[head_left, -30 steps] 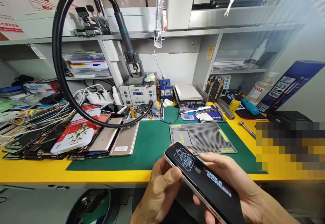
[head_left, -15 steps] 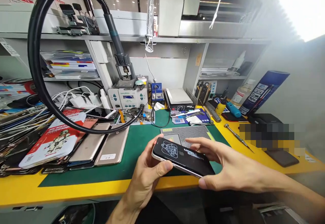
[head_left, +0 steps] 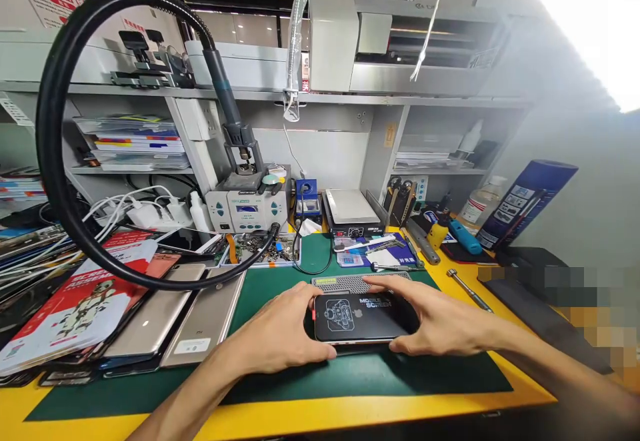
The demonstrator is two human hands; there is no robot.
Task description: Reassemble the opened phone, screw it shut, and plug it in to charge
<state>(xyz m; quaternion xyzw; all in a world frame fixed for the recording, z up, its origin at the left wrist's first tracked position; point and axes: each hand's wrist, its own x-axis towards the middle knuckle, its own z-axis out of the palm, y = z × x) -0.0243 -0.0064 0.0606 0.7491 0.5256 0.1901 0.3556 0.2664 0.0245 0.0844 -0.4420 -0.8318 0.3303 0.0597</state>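
Note:
A black smartphone (head_left: 363, 319) with white line art and lettering on its face is held level above the green mat (head_left: 280, 382). My left hand (head_left: 280, 331) grips its left end, thumb along the near edge and fingers at the far corner. The right end is gripped by my right hand (head_left: 435, 318), with the thumb at the near edge and the fingers over the far one. A small red piece shows at the phone's left end. Just behind the phone is a perforated grey plate (head_left: 360, 283), partly hidden by the phone and fingers.
Stacked phones (head_left: 205, 321) and a red-and-white package (head_left: 85, 301) lie at left. A hot-air station (head_left: 247, 211) with a looping black hose (head_left: 47, 161) stands behind. A screwdriver (head_left: 470, 290), bottles and a blue box (head_left: 527, 204) are at right.
The phone has gone from tilted to nearly level and sits slightly lower in view. My left hand has turned, now reaching in from the left. The head view has shifted, showing more above the shelf.

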